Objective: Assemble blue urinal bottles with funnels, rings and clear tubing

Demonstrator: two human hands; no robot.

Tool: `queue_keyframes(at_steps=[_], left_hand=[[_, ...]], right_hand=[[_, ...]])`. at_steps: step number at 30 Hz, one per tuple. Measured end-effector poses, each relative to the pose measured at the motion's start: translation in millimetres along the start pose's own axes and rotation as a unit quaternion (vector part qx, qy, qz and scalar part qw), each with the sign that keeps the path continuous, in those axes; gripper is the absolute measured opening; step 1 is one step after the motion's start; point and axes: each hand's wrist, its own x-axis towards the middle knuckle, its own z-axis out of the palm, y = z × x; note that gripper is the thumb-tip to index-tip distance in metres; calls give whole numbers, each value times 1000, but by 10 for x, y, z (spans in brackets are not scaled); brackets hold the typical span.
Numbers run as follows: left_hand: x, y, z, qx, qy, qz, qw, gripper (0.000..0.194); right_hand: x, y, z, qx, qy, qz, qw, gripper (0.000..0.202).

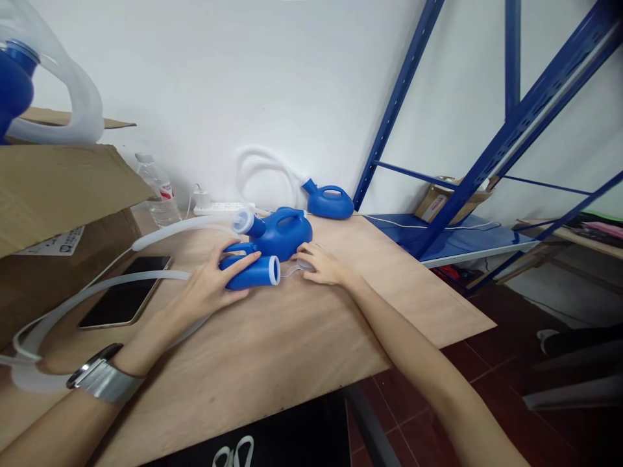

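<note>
My left hand (214, 279) is wrapped round a blue cylindrical funnel piece (250, 273) with a handle. It lies sideways, its white-rimmed open end facing right. At the right, my right hand (321, 263) has its fingers closed on a small translucent cap (305, 264) with a thin strap reaching toward the rim. Just behind both hands stands a blue urinal bottle (302, 233) with a handle and a whitish cap on its neck. A translucent hose (131, 277) runs from behind my left hand to the left.
Farther back is another blue bottle (331, 204) with a coiled hose. A phone (125, 290), a cardboard box (58, 194), a water bottle (158, 188) and a power strip (217, 208) are on the left. Blue metal shelving (452, 194) stands right of the wooden table (272, 357).
</note>
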Motion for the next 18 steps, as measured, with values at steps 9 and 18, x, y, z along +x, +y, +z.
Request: queue_keyframes(at_steps=[9,18], left_hand=[[45,0,-110,70,-34,-67,995,57],[44,47,-31,51,-10,-94,994,66]], right_hand=[[209,-702,182,197,177,20,964,33],[327,-1174,363,143,212,-9,967,15]])
